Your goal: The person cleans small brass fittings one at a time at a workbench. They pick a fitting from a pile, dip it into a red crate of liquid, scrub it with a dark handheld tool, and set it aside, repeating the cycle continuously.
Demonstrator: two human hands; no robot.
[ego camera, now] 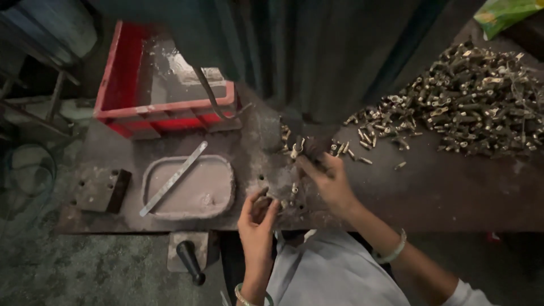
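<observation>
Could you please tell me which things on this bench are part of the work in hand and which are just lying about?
In use:
left hand pinching a small metal part
right hand at the scattered parts
big heap of brass parts

Lying about:
red crate
grey tray with flat metal strip
metal block
black handle
</observation>
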